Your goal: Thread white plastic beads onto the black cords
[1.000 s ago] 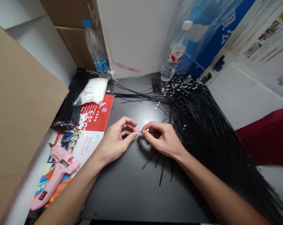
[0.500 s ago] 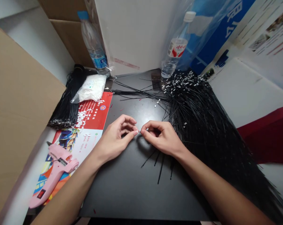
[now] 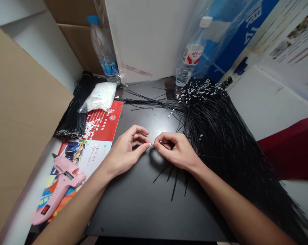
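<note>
My left hand (image 3: 127, 151) and my right hand (image 3: 175, 149) meet fingertip to fingertip over the black table (image 3: 143, 207). The left thumb and forefinger pinch a tiny white piece (image 3: 150, 144). The right hand is closed on thin black strands (image 3: 173, 178), whose loose ends trail out below its palm toward me. A large heap of black strands with white tips (image 3: 220, 136) lies just right of my right hand.
A pink glue gun (image 3: 60, 185) lies on a red and blue printed sheet (image 3: 92, 149) at the left. Behind it are a bundle of black strands (image 3: 74, 115), a bag of white pieces (image 3: 100, 97), two water bottles (image 3: 103, 51) (image 3: 191, 56) and cardboard walls (image 3: 18, 112).
The view has shifted slightly. Both hands stay pinched together at the same place on the table with only small finger movement.
</note>
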Tool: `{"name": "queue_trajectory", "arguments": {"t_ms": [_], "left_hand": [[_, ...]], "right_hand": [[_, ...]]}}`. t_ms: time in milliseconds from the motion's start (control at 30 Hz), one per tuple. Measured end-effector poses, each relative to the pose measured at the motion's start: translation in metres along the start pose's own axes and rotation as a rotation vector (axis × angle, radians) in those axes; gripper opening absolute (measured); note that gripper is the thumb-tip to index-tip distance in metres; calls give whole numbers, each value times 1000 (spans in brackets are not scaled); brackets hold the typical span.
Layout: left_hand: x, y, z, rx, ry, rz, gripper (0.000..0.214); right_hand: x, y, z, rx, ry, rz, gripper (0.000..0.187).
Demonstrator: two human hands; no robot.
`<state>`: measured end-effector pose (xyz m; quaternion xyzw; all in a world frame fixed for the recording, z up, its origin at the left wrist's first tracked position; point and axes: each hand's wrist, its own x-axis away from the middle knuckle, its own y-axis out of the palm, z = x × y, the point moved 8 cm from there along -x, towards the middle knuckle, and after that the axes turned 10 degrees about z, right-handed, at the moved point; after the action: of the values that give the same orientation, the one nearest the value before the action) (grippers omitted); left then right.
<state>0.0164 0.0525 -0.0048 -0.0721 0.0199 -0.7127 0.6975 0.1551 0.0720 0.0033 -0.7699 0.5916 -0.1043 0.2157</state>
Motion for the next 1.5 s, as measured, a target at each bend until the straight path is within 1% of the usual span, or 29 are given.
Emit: {"name": "queue_trajectory", "arguments": {"t_ms": [333, 567, 667, 800, 933, 1033, 1233, 1500], "left_hand": [[1, 0, -1, -72, 55, -13, 22], [2, 0, 1, -109, 89, -12, 22], [1, -1, 1, -128, 101, -11, 22], [1, -1, 1, -127, 102, -7, 23], [1, -1, 0, -87, 53, 14, 23], [1, 0, -2, -53, 15, 15, 20], [1, 2, -5, 0, -27, -2, 22], [0, -1, -2, -56, 25, 48, 21]], "right_hand": [[0, 3, 2, -11, 40, -26, 22], [0, 1, 0, 33, 27, 11, 19], [1, 1, -1, 71, -4, 37, 18], [3, -1, -6, 154, -95, 96, 18], [6, -5, -13, 213, -184, 161, 17], [8, -4, -15, 226, -206, 179, 16], [7, 0, -10, 217, -147, 155, 15], [5, 2, -7, 147, -136, 84, 15]]}}
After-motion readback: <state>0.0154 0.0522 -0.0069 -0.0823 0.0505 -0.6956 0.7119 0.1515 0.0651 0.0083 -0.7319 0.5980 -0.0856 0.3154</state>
